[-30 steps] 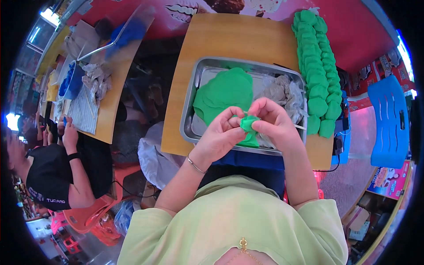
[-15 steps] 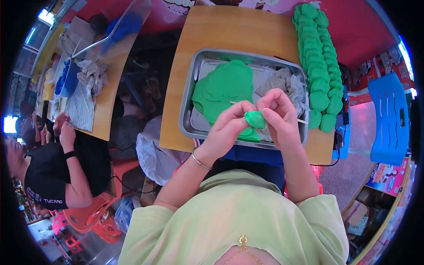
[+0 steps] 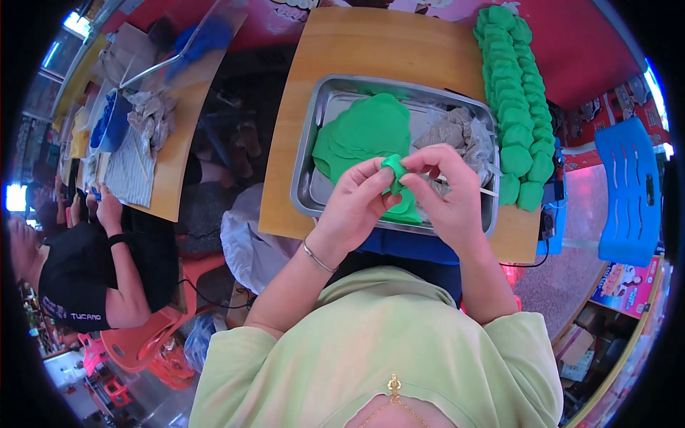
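Note:
A small folded piece of soft green sheet [image 3: 394,165] is pinched between my two hands over the near side of a metal tray [image 3: 303,192]. My left hand [image 3: 354,200] holds it from the left, thumb pressed on top. My right hand [image 3: 451,200] pinches its right side with thumb and forefinger. A thin pale stick [image 3: 489,191] shows beside my right hand; whether my fingers hold it is hidden. In the tray lies a stack of flat, rounded green sheets [image 3: 367,128]. Next to it is a clear plastic bag with a greyish-brown filling [image 3: 446,132].
Long rows of folded green pieces [image 3: 515,114] line the table's [image 3: 378,43] right edge. A blue plastic chair [image 3: 628,192] stands at the right. At the left, another person [image 3: 78,278] sits at a second table [image 3: 171,171] with a blue container [image 3: 110,125].
The green piece has moved slightly left and up, and is turned more upright. My fingers have shifted around it. At the left, the other person's hands have moved slightly.

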Available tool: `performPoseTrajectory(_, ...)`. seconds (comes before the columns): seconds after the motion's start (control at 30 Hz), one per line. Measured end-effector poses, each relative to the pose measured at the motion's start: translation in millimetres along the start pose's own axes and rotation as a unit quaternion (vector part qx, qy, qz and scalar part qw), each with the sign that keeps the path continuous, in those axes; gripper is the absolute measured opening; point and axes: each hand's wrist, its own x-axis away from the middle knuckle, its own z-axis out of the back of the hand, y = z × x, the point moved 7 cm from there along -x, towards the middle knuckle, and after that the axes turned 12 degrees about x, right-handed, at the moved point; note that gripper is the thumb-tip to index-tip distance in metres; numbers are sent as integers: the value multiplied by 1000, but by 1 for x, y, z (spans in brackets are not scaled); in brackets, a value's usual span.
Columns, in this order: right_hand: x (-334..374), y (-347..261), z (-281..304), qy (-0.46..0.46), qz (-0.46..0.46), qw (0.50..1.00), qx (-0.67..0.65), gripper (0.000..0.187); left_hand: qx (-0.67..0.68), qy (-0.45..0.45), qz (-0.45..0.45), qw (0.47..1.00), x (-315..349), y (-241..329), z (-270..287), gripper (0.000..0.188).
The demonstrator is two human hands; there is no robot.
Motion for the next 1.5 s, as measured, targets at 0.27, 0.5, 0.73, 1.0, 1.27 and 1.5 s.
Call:
performPoseTrajectory(0.27, 4, 26, -12, -60, -132, 963, -227, 12, 69, -65, 27, 995, 4, -10, 3, 22)
performPoseTrajectory(0.5, 1, 29, -8, -26, -125, 969, -212, 11, 98, -31, 10, 995, 3, -14, 8, 27)
performPoseTrajectory(0.73, -4, 26, -16, -45, -115, 953, -275, 13, 217, -120, 94, 964, 3, -21, 5, 31)
performPoseTrajectory(1.0, -5, 24, -21, -84, -102, 967, -219, 16, 162, -147, 102, 970, 4, -16, -12, 28)
performPoseTrajectory(1.27, -7, 15, -17, -85, -80, 965, -235, 10, 271, -189, 88, 940, 5, -20, 1, 31)
performPoseTrajectory(1.5, -6, 17, -16, -107, -77, 976, -171, 9, 245, -146, 72, 956, 6, -23, -8, 25)
